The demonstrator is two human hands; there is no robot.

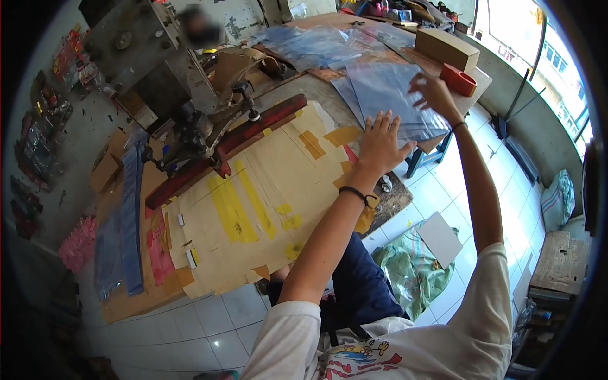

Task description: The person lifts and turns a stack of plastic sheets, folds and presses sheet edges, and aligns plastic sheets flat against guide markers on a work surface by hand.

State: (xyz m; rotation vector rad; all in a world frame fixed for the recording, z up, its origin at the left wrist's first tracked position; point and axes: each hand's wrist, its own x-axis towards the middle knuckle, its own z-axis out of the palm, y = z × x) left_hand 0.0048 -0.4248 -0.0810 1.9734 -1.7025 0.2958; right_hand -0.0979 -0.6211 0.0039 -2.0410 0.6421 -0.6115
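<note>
My left hand is open, fingers spread, over the near left edge of a stack of clear bluish plastic sheets. Above the right side of that stack is my right hand, its fingers bent and apart with nothing visible in them. Whether either palm presses on the sheets I cannot tell. In front of me, a board covered in tan paper carries strips of yellow and brown tape. Across its far side lies the long red bar of a press machine.
A red tape roll and a cardboard box sit right of the sheets. More plastic sheets cover the table behind. Long blue plastic strips lie at the left. A green sack is on the tiled floor.
</note>
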